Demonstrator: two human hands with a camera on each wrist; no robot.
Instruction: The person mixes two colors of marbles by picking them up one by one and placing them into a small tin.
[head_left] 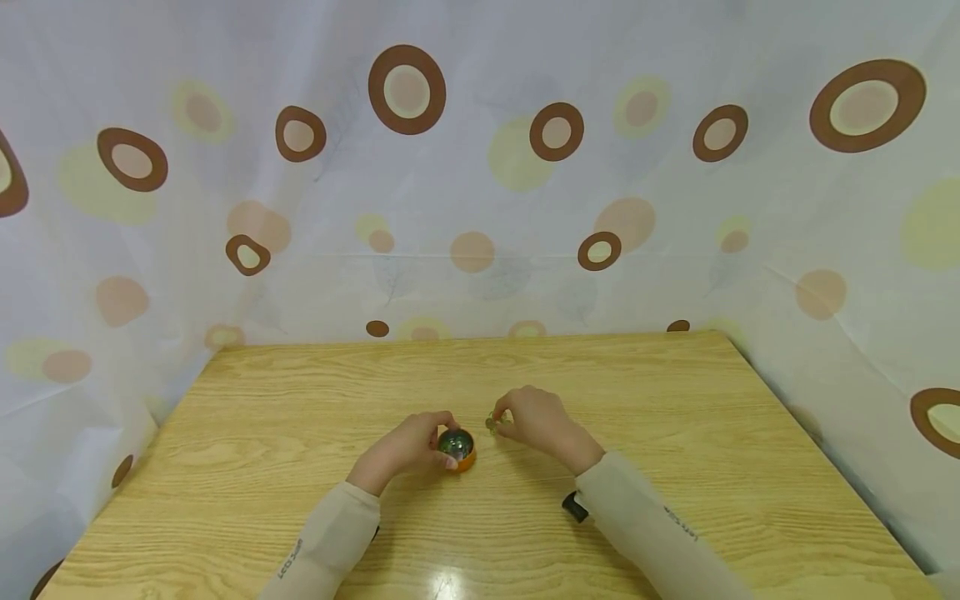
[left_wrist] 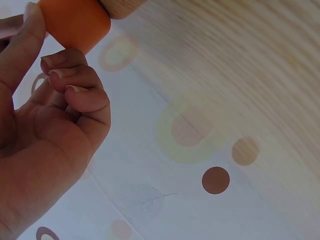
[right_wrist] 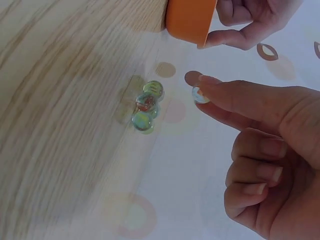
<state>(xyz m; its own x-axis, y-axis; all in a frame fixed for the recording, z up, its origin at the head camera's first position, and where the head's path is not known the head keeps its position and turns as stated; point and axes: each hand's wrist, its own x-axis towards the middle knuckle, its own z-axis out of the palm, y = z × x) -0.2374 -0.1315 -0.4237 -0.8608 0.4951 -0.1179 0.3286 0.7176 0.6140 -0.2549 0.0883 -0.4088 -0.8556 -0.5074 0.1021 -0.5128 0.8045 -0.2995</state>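
An orange cup (head_left: 467, 464) with a dark, shiny inside stands on the wooden table. My left hand (head_left: 411, 443) grips it from the left, thumb and forefinger at its rim. The left wrist view has the same cup (left_wrist: 75, 22) at its top edge, with the other fingers curled below it. To the right of the cup, my right hand (head_left: 542, 419) pinches a clear glass marble (right_wrist: 196, 94) between thumb and forefinger. Several glass marbles (right_wrist: 145, 102) with green and red swirls lie bunched on the table beside that hand. Greenish glints show inside the cup.
The light wood table (head_left: 300, 400) reaches back to a white sheet (head_left: 465, 183) with brown and yellow circles, which also hangs along both sides. A black strap piece (head_left: 575, 507) shows under the right sleeve.
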